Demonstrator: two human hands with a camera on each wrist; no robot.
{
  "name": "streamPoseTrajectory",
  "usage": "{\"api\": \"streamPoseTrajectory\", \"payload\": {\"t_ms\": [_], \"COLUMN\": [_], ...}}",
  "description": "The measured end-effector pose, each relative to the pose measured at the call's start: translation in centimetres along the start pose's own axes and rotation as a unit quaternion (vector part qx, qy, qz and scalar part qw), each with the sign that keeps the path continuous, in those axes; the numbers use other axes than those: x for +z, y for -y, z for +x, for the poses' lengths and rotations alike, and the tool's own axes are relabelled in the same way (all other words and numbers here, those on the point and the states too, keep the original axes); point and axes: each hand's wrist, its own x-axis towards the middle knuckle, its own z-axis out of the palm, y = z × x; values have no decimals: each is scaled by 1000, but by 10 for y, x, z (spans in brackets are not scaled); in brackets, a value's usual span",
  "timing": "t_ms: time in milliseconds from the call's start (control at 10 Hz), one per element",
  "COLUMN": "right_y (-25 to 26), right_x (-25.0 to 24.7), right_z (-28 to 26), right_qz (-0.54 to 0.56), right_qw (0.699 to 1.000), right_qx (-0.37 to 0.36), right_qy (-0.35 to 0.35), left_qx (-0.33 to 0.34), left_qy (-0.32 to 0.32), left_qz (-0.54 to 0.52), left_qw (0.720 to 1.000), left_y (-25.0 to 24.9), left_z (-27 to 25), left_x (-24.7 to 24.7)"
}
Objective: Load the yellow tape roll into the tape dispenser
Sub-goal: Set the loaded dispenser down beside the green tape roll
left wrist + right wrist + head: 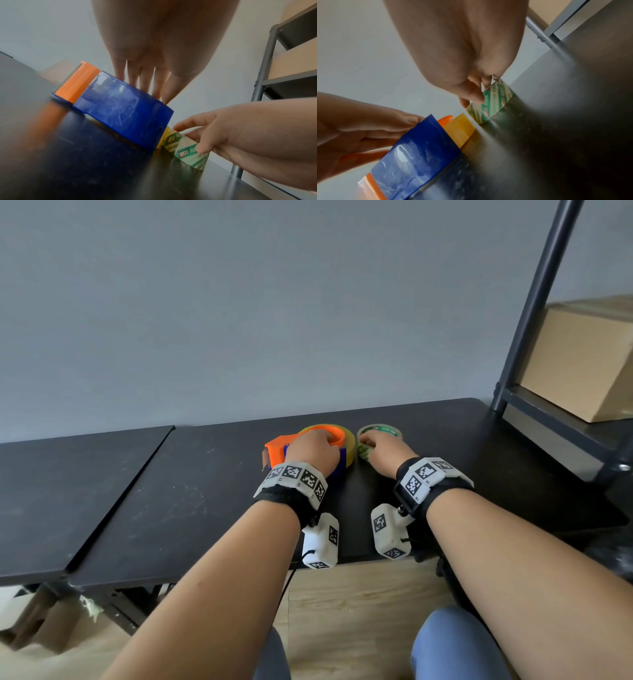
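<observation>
Yellow tape roll (350,447) is sitting around the orange hub of the tape dispenser (274,452) on the black table (191,491), so the loading looks largely done; threading the tape end to the toothed blade seems left, though I cannot tell. Left hand (310,451) is lying on the dispenser with straight fingers, pressing it. Right hand (385,451) is pinching the green-printed tape roll (387,432) just right of it. Two rolls, one dispenser, two hands.
</observation>
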Motion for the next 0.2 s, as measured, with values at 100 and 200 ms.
{"api": "streamPoseTrajectory", "payload": {"t_ms": [100,200], "right_y": [3,7], "right_x": [-1,-5], "right_z": [-4,-7], "right_qz": [23,33], "right_qw": [999,998], "right_qx": [-12,-29], "right_qy": [-26,-47], "left_qx": [7,15], "left_qy": [-25,-36], "left_qz": [-20,-10], "left_qw": [999,999], "left_y": [6,7], "left_z": [-2,-5], "left_x": [1,-4]}}
